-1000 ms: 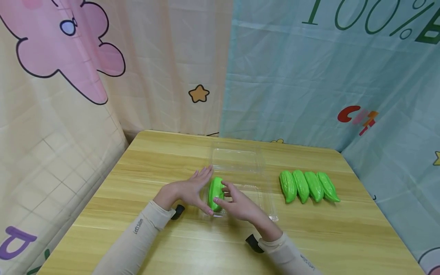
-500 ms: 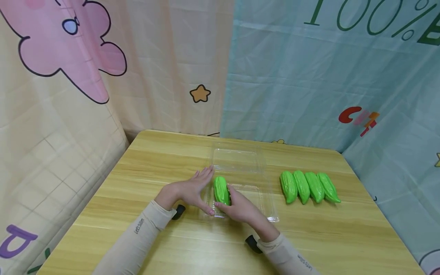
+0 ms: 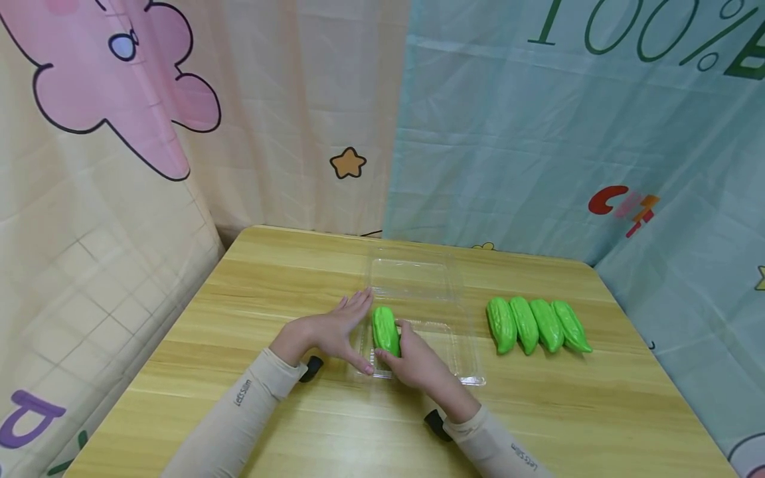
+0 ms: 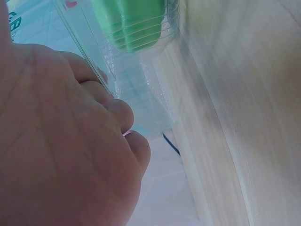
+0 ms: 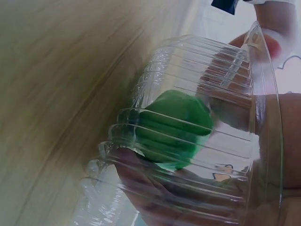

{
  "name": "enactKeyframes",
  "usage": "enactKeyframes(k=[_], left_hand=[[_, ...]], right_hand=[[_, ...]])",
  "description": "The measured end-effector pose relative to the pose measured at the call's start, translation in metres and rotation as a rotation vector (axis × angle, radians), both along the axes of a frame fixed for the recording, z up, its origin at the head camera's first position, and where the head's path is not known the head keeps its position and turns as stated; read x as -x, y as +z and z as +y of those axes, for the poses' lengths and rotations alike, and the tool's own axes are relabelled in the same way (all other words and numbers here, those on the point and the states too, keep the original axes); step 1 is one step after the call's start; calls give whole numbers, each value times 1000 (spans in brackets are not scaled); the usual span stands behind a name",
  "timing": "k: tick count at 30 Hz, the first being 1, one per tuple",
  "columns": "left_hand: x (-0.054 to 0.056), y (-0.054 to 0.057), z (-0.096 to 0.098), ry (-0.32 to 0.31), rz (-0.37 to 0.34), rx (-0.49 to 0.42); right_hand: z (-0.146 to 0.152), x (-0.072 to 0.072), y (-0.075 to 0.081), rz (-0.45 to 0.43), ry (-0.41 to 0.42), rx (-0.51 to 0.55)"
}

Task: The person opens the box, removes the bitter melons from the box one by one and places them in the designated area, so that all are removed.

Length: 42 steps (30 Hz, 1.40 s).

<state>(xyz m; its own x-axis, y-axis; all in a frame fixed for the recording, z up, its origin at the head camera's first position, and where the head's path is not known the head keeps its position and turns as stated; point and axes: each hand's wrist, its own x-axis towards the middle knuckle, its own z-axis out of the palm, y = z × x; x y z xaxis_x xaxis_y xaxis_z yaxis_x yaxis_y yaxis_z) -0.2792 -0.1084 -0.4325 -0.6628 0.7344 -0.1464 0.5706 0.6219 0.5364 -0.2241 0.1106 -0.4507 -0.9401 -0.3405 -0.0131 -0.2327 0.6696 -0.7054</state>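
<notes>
A glossy green bitter melon [image 3: 385,330] lies lengthwise near the left side of the clear plastic clamshell box [image 3: 469,352]. My right hand [image 3: 421,358] reaches into the box and grips the melon's near right side. Through the ribbed wall, the right wrist view shows the melon [image 5: 174,129] with fingers [image 5: 141,176] against it. My left hand [image 3: 329,335] spans the box's left edge, thumb at the front corner and fingers stretched toward the hinge. In the left wrist view, its fingertips touch the box rim, with the melon [image 4: 134,23] behind the wall.
The box's lid [image 3: 412,275] lies folded back behind its base on the wooden table [image 3: 287,265]. A row of several more green bitter melons [image 3: 538,325] lies to the right of the box. Printed curtains [image 3: 508,133] hang behind the table.
My right hand has moved from loosely spread fingers over the melon to a grip on it. The melon has shifted slightly right, off the left wall. My left hand has stayed in place.
</notes>
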Motion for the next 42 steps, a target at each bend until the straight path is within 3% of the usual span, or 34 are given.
enactKeyframes(k=[6, 13, 24, 31, 37, 42], left_hand=[[0, -1, 0, 3, 1, -3], [-1, 0, 0, 6, 1, -3], [-1, -2, 0, 19, -4, -10], [-1, -2, 0, 19, -11, -7], [-1, -2, 0, 20, -13, -1], [0, -3, 0, 28, -27, 2]], right_hand=[[0, 1, 0, 21, 11, 1], [4, 2, 4, 9, 21, 76], [21, 4, 32, 22, -47, 145], [41, 9, 50, -11, -109, 249], [66, 15, 65, 21, -141, 233], [92, 19, 75, 47, -215, 215]])
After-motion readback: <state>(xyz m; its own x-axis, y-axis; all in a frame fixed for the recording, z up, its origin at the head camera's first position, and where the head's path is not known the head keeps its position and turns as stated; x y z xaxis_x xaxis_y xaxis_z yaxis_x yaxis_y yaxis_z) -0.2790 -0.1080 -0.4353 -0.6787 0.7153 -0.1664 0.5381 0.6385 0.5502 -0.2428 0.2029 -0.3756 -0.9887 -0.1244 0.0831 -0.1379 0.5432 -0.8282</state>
